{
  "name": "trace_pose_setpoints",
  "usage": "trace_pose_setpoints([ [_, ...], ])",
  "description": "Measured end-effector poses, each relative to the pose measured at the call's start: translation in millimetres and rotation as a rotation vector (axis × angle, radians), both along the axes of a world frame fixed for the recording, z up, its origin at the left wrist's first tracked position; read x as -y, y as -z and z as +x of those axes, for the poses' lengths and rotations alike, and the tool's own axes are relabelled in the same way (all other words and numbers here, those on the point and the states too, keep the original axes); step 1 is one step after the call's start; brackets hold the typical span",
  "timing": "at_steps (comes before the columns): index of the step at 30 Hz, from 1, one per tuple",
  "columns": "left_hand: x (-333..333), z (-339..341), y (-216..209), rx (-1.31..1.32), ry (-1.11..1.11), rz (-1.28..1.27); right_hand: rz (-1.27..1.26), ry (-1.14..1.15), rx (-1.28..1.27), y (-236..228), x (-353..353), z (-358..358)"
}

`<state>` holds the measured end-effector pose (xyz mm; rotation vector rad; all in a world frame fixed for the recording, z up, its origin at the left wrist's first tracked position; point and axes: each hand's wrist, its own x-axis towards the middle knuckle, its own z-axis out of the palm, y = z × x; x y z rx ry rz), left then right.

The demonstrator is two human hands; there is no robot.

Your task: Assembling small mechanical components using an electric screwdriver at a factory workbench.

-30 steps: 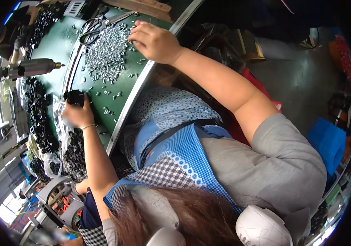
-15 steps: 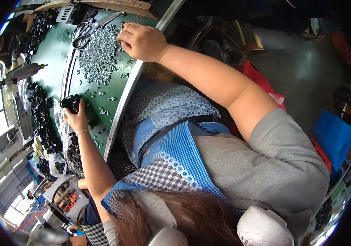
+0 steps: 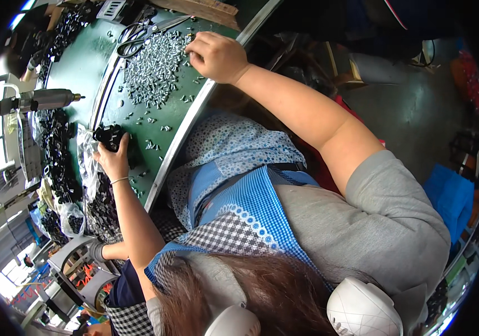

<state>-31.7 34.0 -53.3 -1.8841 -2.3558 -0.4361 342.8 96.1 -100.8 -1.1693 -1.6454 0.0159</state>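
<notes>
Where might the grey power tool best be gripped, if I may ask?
I'd probably grip the power tool round its thick barrel, behind the slim brassy tip, coming from below right, where the left hand is: the barrel looks cylindrical, its tip pointing to the picture's right.

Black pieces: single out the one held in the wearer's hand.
The black piece in the left hand, beside the raised thumb; the heaped black pieces lie loose, outside both of the wearer's hands.

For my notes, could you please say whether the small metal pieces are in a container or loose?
Loose: the small metal pieces lie heaped directly on the green tabletop, with some scattered around.
</notes>
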Motion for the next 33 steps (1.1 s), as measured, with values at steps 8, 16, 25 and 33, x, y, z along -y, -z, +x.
trace_pose_setpoints([
  [8, 24, 29, -20, -0.15, 0.086, 0.091, -0.174, -0.011, 0.036, -18, 5, 2],
  [16, 43, 49, -22, 0.208, 0.237, 0.234, -0.104, -0.085, 0.128, -33, 10, -9],
  [25, 64, 59, -21, 0.108, 0.178, 0.229, -0.155, -0.205, -0.052, -63, 10, -27],
  [33, 61, 60, -47, 0.375, 0.156, 0.089, -0.365, -0.634, 0.167, -112, 17, -112],
])
